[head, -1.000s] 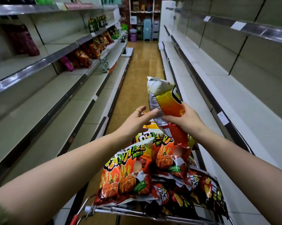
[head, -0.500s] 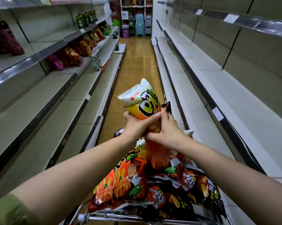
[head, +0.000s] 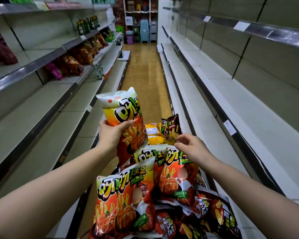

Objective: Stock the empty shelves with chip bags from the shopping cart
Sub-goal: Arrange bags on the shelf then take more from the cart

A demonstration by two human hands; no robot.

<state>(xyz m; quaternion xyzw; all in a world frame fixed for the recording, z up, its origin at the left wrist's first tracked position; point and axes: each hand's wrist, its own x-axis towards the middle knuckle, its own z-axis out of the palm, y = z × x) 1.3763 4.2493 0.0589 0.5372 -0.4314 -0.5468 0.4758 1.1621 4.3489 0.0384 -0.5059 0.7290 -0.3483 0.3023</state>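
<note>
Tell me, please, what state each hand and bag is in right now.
left hand, gripping the orange chip bag.
orange chip bag, upright, held above the pile.
right hand, loosely curled, empty, beside the brown bag.
brown bag, upright at the pile's far end.
pile, chip bags lying loose, unheld.
shelf bags, stocked on the left shelf.

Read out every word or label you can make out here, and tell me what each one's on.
"呀!土豆", "泡菜味": piled orange bags.
"呀!土": held bag; the rest curves out of sight.
"土豆": brown bag.
Unreadable: shelf tags and the small print on the bags.
</note>
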